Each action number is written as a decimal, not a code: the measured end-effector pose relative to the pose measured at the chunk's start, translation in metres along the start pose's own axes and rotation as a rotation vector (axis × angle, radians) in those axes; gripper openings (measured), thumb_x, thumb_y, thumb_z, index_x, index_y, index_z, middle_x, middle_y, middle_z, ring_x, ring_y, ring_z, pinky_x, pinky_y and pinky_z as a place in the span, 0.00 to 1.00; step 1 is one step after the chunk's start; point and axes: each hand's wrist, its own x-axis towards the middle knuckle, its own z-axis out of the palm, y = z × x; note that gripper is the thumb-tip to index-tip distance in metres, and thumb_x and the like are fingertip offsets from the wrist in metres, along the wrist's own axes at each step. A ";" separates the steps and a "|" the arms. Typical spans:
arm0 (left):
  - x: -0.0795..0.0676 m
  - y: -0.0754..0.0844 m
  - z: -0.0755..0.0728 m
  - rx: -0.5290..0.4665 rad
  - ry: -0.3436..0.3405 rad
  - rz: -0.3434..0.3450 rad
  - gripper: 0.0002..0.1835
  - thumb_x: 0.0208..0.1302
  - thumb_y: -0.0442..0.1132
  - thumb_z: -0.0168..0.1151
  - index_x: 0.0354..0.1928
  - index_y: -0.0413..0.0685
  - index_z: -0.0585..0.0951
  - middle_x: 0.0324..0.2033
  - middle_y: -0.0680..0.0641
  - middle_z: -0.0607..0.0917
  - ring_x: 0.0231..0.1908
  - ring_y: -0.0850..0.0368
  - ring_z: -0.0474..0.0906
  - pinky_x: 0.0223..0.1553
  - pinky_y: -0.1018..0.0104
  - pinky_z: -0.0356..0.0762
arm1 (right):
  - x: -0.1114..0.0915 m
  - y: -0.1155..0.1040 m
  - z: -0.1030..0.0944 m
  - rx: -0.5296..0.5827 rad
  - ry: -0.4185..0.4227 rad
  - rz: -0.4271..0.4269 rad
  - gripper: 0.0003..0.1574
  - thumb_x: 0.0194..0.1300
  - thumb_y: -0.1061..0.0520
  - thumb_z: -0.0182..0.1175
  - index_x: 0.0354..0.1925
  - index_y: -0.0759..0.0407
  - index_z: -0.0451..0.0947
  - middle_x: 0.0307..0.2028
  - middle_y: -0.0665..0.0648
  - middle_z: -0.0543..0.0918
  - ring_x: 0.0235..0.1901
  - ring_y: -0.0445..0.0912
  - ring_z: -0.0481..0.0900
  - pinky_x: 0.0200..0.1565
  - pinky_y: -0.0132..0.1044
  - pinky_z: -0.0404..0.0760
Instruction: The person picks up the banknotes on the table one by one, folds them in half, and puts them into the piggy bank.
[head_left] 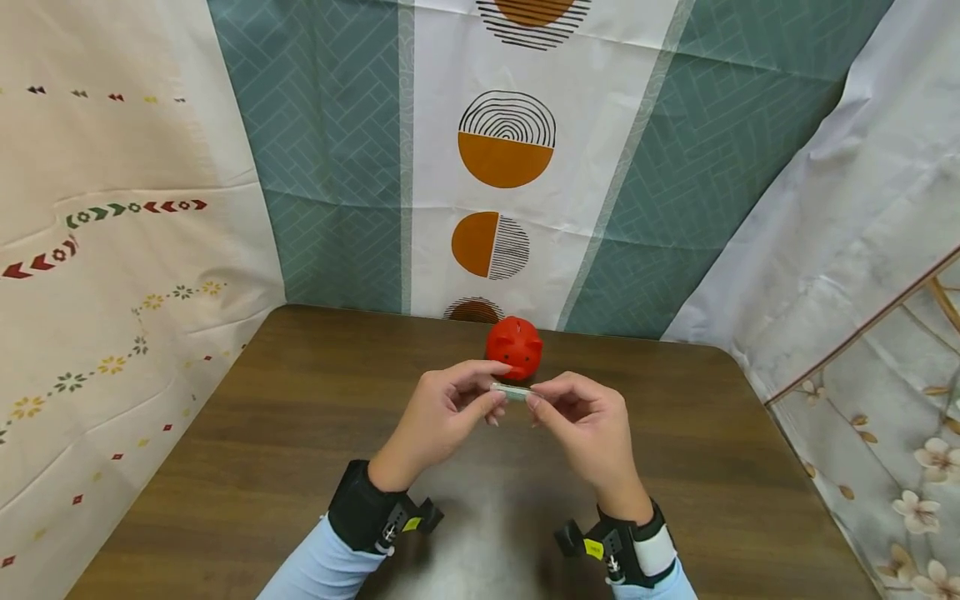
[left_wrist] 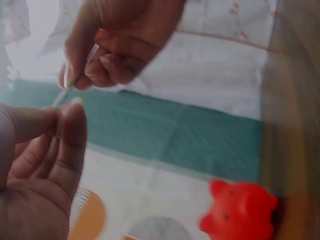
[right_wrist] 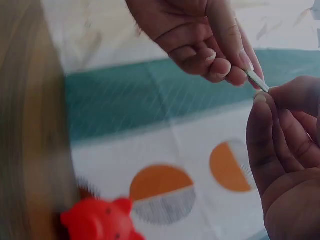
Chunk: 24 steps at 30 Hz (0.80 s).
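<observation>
Between both hands is a thin pale green strip [head_left: 512, 391], narrow and flat like folded paper; the right wrist view also shows this strip [right_wrist: 257, 80]. My left hand [head_left: 447, 409] pinches one end between thumb and fingertips. The other end is pinched by my right hand [head_left: 590, 427]. Fingers cover both ends, leaving just a short middle stretch in sight. Right behind the hands, a red piggy bank [head_left: 515, 344] stands on the table, its face toward me and a slot on top. The strip is held above the table, in front of the piggy bank.
The brown wooden table [head_left: 337, 358] spreads out under the hands. Behind it hangs a teal and white cloth [head_left: 337, 167] with orange and black circle prints. Patterned pale cloths hang at the left [head_left: 135, 375] and right [head_left: 810, 217] sides.
</observation>
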 end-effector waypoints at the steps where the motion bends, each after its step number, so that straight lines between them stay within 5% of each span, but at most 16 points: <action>1: 0.004 -0.009 0.000 -0.011 0.001 -0.020 0.17 0.67 0.29 0.66 0.57 0.39 0.82 0.32 0.40 0.88 0.27 0.53 0.85 0.33 0.61 0.88 | 0.004 0.005 -0.002 -0.027 0.008 0.012 0.07 0.63 0.70 0.68 0.40 0.64 0.86 0.29 0.59 0.86 0.24 0.48 0.84 0.29 0.38 0.87; 6: 0.029 -0.058 -0.007 -0.018 0.058 -0.124 0.18 0.68 0.31 0.66 0.58 0.37 0.80 0.37 0.37 0.89 0.31 0.44 0.85 0.36 0.61 0.88 | 0.031 0.029 -0.018 -0.106 0.043 0.106 0.06 0.65 0.63 0.70 0.41 0.64 0.87 0.30 0.64 0.88 0.26 0.48 0.85 0.33 0.36 0.88; 10: 0.054 -0.096 -0.009 0.172 0.073 -0.185 0.21 0.67 0.36 0.70 0.59 0.39 0.80 0.43 0.41 0.88 0.40 0.44 0.85 0.44 0.59 0.86 | 0.065 0.044 -0.035 -0.211 0.054 0.162 0.07 0.66 0.60 0.70 0.40 0.63 0.88 0.31 0.67 0.88 0.27 0.53 0.86 0.34 0.37 0.88; 14: 0.076 -0.131 -0.004 0.357 0.009 -0.262 0.30 0.63 0.43 0.74 0.65 0.43 0.76 0.58 0.43 0.82 0.56 0.43 0.80 0.57 0.51 0.83 | 0.099 0.061 -0.043 -0.390 0.019 0.200 0.07 0.66 0.58 0.69 0.38 0.62 0.89 0.30 0.65 0.89 0.24 0.51 0.86 0.31 0.36 0.87; 19: 0.090 -0.157 0.001 0.491 -0.060 -0.371 0.42 0.57 0.51 0.77 0.72 0.50 0.71 0.71 0.45 0.70 0.70 0.42 0.66 0.62 0.44 0.79 | 0.130 0.081 -0.037 -0.566 -0.074 0.311 0.07 0.65 0.60 0.65 0.35 0.62 0.88 0.29 0.61 0.89 0.21 0.46 0.86 0.29 0.37 0.87; 24: 0.093 -0.167 0.000 0.524 -0.085 -0.392 0.43 0.55 0.52 0.78 0.71 0.52 0.71 0.71 0.46 0.71 0.69 0.43 0.66 0.61 0.46 0.80 | 0.153 0.097 -0.030 -0.622 -0.157 0.423 0.08 0.65 0.59 0.64 0.33 0.62 0.88 0.30 0.62 0.89 0.22 0.49 0.88 0.27 0.37 0.87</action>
